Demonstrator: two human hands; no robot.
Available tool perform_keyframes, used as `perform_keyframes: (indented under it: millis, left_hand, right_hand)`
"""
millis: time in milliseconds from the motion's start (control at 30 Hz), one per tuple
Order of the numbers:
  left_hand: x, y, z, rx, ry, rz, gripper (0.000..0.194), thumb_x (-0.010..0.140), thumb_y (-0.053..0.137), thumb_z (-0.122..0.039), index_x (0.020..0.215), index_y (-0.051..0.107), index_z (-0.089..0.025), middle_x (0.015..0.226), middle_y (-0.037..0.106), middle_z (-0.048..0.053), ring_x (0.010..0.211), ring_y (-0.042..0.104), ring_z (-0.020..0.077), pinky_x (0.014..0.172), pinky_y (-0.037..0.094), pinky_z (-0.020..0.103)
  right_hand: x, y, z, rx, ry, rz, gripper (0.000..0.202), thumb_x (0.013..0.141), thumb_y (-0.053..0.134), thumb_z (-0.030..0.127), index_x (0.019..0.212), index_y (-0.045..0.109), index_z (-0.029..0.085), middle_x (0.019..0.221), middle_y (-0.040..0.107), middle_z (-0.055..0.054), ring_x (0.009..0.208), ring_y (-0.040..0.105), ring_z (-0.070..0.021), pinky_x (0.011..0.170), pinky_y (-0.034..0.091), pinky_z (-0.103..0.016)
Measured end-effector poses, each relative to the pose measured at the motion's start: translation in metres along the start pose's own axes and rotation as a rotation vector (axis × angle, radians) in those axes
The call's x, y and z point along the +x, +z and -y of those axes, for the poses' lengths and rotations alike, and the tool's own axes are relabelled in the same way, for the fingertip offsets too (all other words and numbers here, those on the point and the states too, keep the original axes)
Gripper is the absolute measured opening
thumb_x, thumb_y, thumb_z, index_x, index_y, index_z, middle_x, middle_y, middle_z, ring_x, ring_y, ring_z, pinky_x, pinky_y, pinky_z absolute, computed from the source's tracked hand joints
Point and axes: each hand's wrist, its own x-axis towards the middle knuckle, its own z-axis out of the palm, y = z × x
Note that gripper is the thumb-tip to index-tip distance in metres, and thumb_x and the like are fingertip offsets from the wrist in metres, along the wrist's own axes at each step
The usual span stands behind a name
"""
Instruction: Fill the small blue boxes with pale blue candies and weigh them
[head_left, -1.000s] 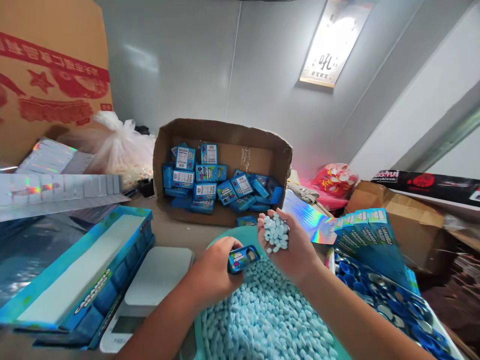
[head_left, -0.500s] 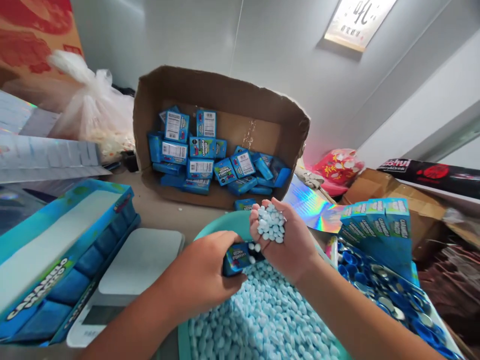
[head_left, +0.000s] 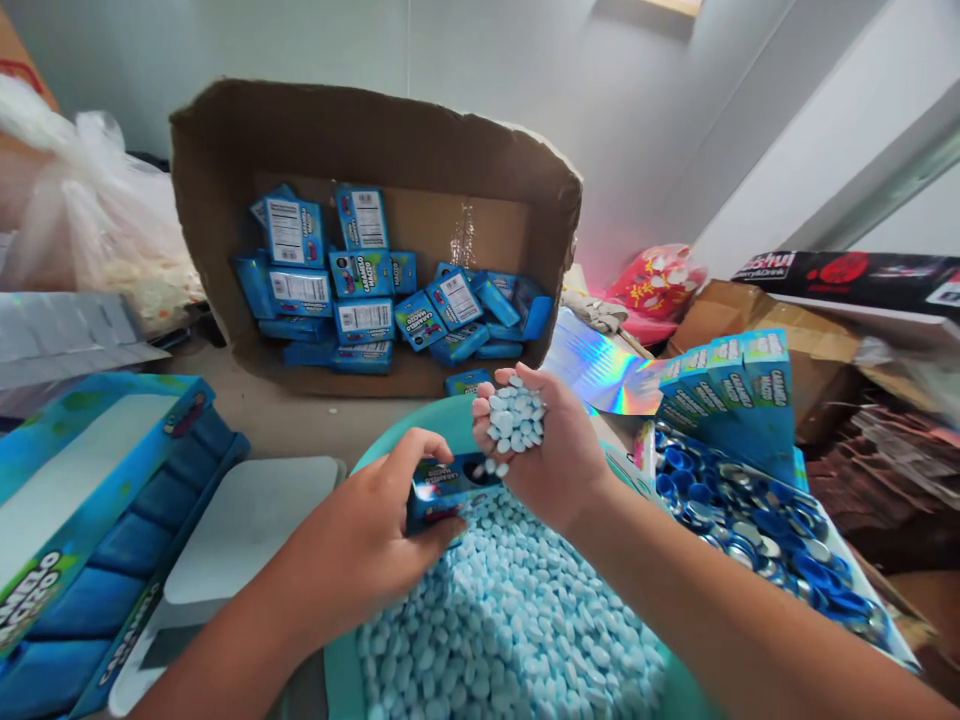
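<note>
My left hand [head_left: 390,520] grips a small blue candy box [head_left: 450,482] by its sides, thumb below and fingers above. The box lies tilted, its open end pointing right at my other palm. My right hand [head_left: 566,460] is cupped palm up around a heap of pale blue candies [head_left: 516,415]. A few candies sit at the box's mouth, between it and my palm. Both hands are over a turquoise tub [head_left: 397,435] filled with loose candies [head_left: 525,590] of the same kind. How full the held box is cannot be seen.
Behind the tub, a cardboard carton [head_left: 360,130] holds several blue candy boxes [head_left: 364,320]. On the left are a white scale [head_left: 251,520] and a blue display tray [head_left: 90,490]. To the right, blue and silver caps [head_left: 742,520] fill a container beside standing boxes [head_left: 739,390].
The view has shifted a little. The held box has turned flatter, its open end still against my right palm. Some candies at its mouth have moved.
</note>
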Motion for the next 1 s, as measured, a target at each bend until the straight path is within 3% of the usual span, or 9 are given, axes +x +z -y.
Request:
perform_keyframes:
  millis: [267,567,767,1000]
  left_hand:
    - [-0.001,-0.002,-0.004,-0.041,0.006,0.085,0.023,0.089,0.064,-0.034,0.107,0.051,-0.030,0.095,0.062,-0.004,0.070,0.056,0.0143,0.060,0.040,0.024]
    - [-0.003,-0.005,-0.007,-0.061,-0.053,0.066,0.029,0.089,0.065,-0.039,0.112,0.048,-0.034,0.093,0.064,-0.007,0.077,0.061,0.0161,0.066,0.044,0.026]
    - [-0.003,-0.001,-0.001,-0.048,0.010,0.026,0.061,0.089,0.067,-0.039,0.140,0.032,-0.043,0.130,0.063,-0.003,0.110,0.066,0.0218,0.079,0.052,0.030]
    - [-0.006,0.003,0.006,0.081,0.147,0.088,0.053,0.092,0.062,-0.034,0.139,0.038,-0.035,0.141,0.059,0.000,0.127,0.058,0.0258,0.100,0.050,0.040]
  right_hand:
    - [0.001,-0.003,0.001,-0.001,0.036,0.000,0.016,0.089,0.059,0.023,0.077,0.065,0.014,0.072,0.069,-0.007,0.060,0.067,-0.0147,0.053,0.056,-0.020]
    - [0.000,0.000,0.000,-0.081,-0.037,-0.040,0.017,0.088,0.061,0.027,0.076,0.065,0.015,0.069,0.068,-0.005,0.058,0.066,-0.0146,0.053,0.055,-0.021]
    - [-0.002,0.002,-0.001,-0.103,-0.035,-0.067,0.017,0.087,0.061,0.026,0.076,0.066,0.015,0.069,0.069,-0.005,0.058,0.066,-0.0145,0.053,0.055,-0.021]
    - [-0.004,0.001,-0.001,-0.094,0.005,-0.032,0.020,0.089,0.060,0.027,0.074,0.067,0.015,0.069,0.069,-0.005,0.059,0.066,-0.0143,0.055,0.056,-0.021]
